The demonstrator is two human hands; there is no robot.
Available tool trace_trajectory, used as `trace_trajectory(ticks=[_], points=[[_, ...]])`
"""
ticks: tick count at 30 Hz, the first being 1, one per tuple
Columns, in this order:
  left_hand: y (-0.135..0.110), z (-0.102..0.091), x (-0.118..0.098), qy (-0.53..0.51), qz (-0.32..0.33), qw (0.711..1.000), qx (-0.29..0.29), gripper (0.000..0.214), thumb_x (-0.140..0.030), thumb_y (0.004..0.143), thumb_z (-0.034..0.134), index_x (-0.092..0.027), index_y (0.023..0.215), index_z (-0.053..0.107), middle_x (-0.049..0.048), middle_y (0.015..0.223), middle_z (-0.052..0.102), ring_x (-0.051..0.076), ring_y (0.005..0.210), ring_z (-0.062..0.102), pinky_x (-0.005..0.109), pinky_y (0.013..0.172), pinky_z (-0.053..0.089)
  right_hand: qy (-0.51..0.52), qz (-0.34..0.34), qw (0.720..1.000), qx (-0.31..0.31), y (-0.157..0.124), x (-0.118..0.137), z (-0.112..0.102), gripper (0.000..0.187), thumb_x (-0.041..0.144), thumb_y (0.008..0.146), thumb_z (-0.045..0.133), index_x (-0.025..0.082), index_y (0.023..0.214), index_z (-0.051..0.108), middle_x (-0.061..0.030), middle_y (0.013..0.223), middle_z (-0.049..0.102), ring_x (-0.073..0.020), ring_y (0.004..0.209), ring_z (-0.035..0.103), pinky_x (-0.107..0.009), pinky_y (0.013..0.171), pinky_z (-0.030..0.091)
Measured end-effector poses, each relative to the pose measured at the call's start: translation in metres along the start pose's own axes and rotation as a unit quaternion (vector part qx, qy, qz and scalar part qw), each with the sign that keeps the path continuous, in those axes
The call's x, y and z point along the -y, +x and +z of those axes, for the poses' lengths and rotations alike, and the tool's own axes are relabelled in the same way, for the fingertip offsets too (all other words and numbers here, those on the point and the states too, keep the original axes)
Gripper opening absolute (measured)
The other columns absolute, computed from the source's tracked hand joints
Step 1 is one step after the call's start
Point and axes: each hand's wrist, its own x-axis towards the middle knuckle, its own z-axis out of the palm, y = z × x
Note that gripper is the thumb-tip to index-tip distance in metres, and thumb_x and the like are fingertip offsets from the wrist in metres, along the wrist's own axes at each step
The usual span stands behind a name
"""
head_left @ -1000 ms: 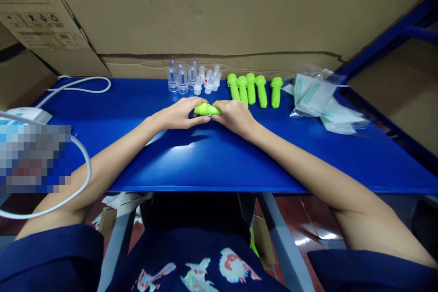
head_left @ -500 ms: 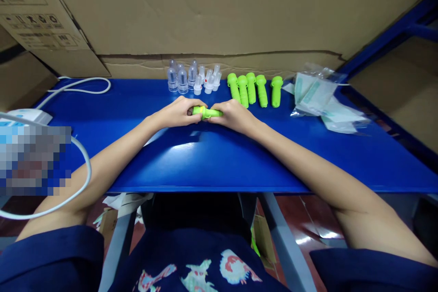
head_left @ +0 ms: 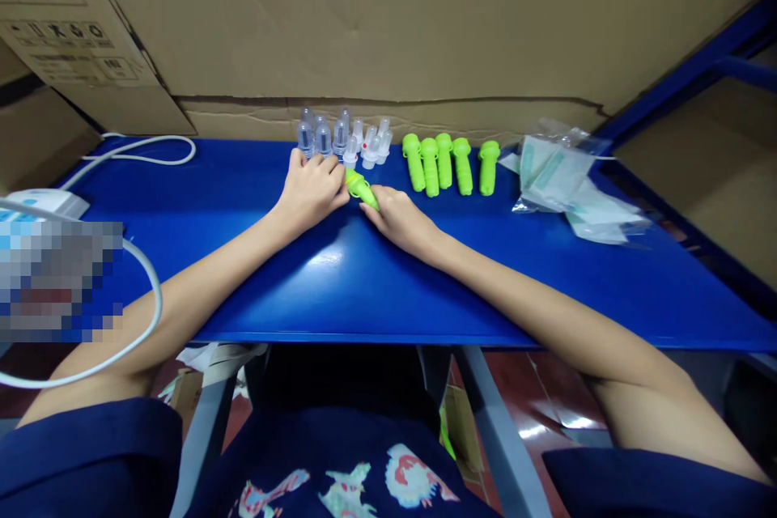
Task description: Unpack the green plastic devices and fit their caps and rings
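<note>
A lime-green toy flashlight (head_left: 363, 189) is held between my two hands above the blue tabletop, tilted with its wider end up and to the left. My left hand (head_left: 312, 188) is closed around the wider end, its fingers covering that end. At the narrow end, my right hand (head_left: 401, 218) grips the handle with thumb and fingers. Just behind my left hand stand several clear domed plastic caps (head_left: 304, 139). Beside them are several small translucent pieces with white bases (head_left: 370, 152), one showing a red spot.
Several more green flashlights (head_left: 430, 166) lie side by side on the blue table (head_left: 376, 299). Clear plastic bags with papers (head_left: 552, 170) are at the right. A white cable (head_left: 154, 291) loops over the left side near a white box-like device (head_left: 45, 202). Cardboard (head_left: 394, 24) walls the back.
My left hand has turned over, knuckles now up, on the flashlight's wider end. The flashlight has gone from nearly level to slanting, its narrow end lower, with my right hand slightly lower too.
</note>
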Motion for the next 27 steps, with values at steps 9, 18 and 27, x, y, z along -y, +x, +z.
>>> trace_trajectory(ticks=[9, 18, 27], points=[[0.003, -0.008, 0.021, -0.002, -0.056, 0.998, -0.02, 0.016, -0.026, 0.092, 0.05, -0.019, 0.088, 0.064, 0.0079, 0.091, 0.066, 0.03, 0.099, 0.064, 0.054, 0.102, 0.037, 0.013, -0.04, 0.999, -0.01, -0.007, -0.006, -0.012, 0.022, 0.025, 0.102, 0.046, 0.01, 0.113, 0.059, -0.0183, 0.109, 0.068, -0.0266, 0.1, 0.063, -0.033, 0.085, 0.046], [0.001, -0.02, 0.047, -0.13, -0.012, 0.991, 0.029, 0.014, -0.023, 0.084, 0.053, -0.016, 0.074, 0.061, 0.0061, 0.082, 0.067, 0.017, 0.076, 0.061, 0.029, 0.075, 0.046, -0.021, 0.087, 0.993, -0.073, 0.002, -0.054, -0.044, 0.037, 0.025, 0.093, 0.047, 0.005, 0.12, 0.061, -0.0174, 0.097, 0.068, -0.0308, 0.091, 0.065, -0.038, 0.083, 0.048], [-0.003, 0.003, 0.041, -0.209, -0.059, 0.973, 0.077, 0.018, -0.026, 0.085, 0.056, -0.014, 0.08, 0.068, 0.0057, 0.08, 0.07, 0.014, 0.071, 0.061, 0.026, 0.071, 0.044, 0.038, 0.149, 0.984, -0.086, 0.017, -0.062, -0.011, 0.07, 0.019, 0.086, 0.046, -0.002, 0.152, 0.032, -0.0292, 0.135, 0.055, -0.038, 0.125, 0.057, -0.051, 0.104, 0.046]])
